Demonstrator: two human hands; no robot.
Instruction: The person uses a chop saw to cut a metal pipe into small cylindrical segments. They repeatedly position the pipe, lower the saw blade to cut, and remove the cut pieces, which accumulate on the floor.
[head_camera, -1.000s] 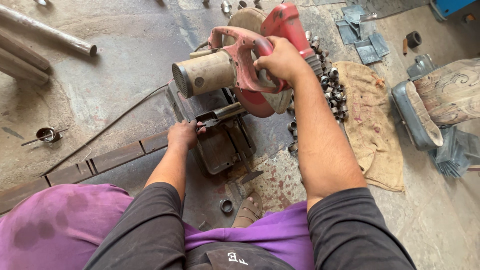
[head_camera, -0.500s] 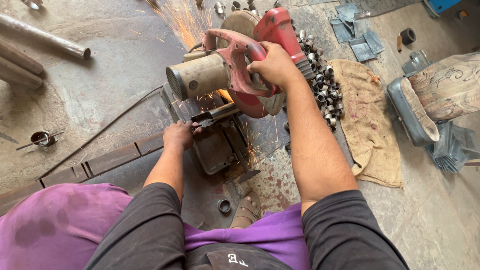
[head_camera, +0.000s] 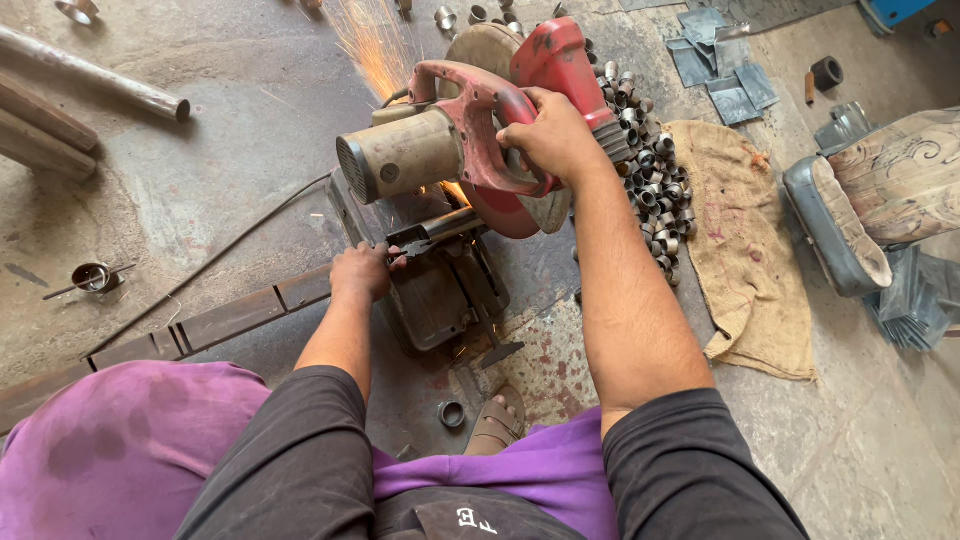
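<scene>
- Under the right hand (head_camera: 556, 138), the red handle of the chop saw (head_camera: 470, 150) was held in a closed fist, and the saw head was pressed down so that the blade met the metal pipe (head_camera: 450, 225) just below that hand.
- Beside the left hand (head_camera: 362, 272), the pipe lay in the saw's vise (head_camera: 440, 290); the fingers of this hand were curled and pressed together on the pipe's near end, very close to the blade.
- Beyond the right hand, sparks (head_camera: 375, 45) flew away from the person over the floor (head_camera: 230, 150). I judged that if the left hand slipped toward the blade, a serious cut could follow, because no glove or guard stood between them.
- If the pipe was not clamped firmly, the blade could grab and turn it, and the left hand could be twisted or pulled in.
- To the right of the right hand, a heap of short cut rings (head_camera: 655, 190) lay touching a burlap cloth (head_camera: 745, 250). Hot sparks or a hot piece falling there could perhaps scorch the cloth.
- Below both hands, a sandalled foot (head_camera: 497, 420) and one loose ring (head_camera: 452, 413) lay near the saw base; a cut piece dropping off could burn the bare toes.
- Too much pressure from the right hand could jam the disc, in my judgement.
</scene>
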